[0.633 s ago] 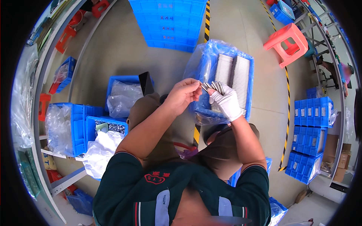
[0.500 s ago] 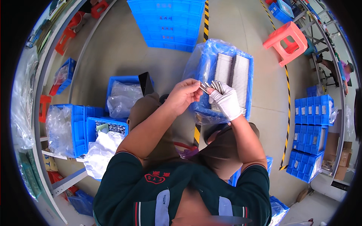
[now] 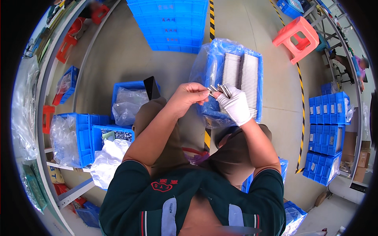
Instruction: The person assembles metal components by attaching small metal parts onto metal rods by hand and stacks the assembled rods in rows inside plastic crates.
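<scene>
My right hand [image 3: 237,107], in a white glove, is closed around several slim silver metal pins [image 3: 225,90] whose ends stick out past the fingers. My bare left hand [image 3: 188,96] meets it from the left, thumb and fingertips pinched at the end of one pin. Just beyond both hands stands a blue crate [image 3: 260,92] lined with clear plastic. Inside it, similar metal pins [image 3: 249,70] lie stacked in two long rows. The right hand is over the crate's near part and hides some of the left row.
Left of my knees, a blue bin [image 3: 96,137] holds small metal parts beside a white bag [image 3: 110,157]. A dark phone-like slab [image 3: 151,88] leans on another bin. Stacked blue crates [image 3: 169,25] stand ahead, a red stool [image 3: 297,39] at far right, more crates [image 3: 326,137] at right.
The left hand has shifted slightly, its fingertips a little lower and still at the pins. The right hand keeps its hold on them. The whole view has tilted slightly.
</scene>
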The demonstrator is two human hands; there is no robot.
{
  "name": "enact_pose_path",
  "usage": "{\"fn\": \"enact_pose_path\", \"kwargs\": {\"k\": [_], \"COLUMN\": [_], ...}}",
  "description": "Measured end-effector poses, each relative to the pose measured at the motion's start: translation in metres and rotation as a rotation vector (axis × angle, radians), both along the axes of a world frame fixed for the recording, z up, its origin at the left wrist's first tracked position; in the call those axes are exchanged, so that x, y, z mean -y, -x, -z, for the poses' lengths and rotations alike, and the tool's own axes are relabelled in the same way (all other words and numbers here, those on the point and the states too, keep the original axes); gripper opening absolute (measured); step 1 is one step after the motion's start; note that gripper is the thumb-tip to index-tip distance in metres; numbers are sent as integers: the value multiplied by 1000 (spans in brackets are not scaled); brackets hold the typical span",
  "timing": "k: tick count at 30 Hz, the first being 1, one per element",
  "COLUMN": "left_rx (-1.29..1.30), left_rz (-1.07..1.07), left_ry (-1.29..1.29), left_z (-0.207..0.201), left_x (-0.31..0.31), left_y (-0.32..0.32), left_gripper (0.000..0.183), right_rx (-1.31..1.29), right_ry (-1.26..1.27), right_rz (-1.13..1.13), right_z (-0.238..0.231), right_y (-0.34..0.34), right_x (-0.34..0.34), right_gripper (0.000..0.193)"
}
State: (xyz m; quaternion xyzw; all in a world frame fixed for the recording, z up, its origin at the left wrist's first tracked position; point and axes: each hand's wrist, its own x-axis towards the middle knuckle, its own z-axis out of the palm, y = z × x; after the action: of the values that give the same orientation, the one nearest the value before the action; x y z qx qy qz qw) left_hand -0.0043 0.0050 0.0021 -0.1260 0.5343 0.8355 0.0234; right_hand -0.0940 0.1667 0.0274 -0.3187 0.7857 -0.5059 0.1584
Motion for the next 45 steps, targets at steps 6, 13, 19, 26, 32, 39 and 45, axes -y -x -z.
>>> {"fn": "enact_pose_path", "kwargs": {"k": [6, 13, 19, 26, 32, 39, 45], "left_rx": [6, -24, -34, -13, -33, -4, 3], "left_rz": [-156, -78, -67, -88, -33, -37, -8], "left_ry": [107, 35, 144, 132, 88, 56, 133], "left_z": [-7, 1, -1, -1, 1, 0, -3], "left_x": [4, 1, 2, 6, 7, 7, 3], "left_y": [0, 1, 0, 0, 0, 1, -1], "left_gripper": [16, 16, 16, 16, 17, 18, 18], "right_rx": [107, -87, -245, -40, -40, 53, -66], "right_ry": [-64, -93, -144, -131, -79, -109, -104], "right_rz": [2, -73, -71, -107, -215, -170, -165], "right_z": [-1, -2, -4, -5, -3, -3, -1], "right_y": [2, 2, -2, 2, 2, 1, -3], "right_x": [0, -1, 0, -2, -2, -2, -2], "right_gripper": [15, 17, 17, 17, 18, 18, 18]}}
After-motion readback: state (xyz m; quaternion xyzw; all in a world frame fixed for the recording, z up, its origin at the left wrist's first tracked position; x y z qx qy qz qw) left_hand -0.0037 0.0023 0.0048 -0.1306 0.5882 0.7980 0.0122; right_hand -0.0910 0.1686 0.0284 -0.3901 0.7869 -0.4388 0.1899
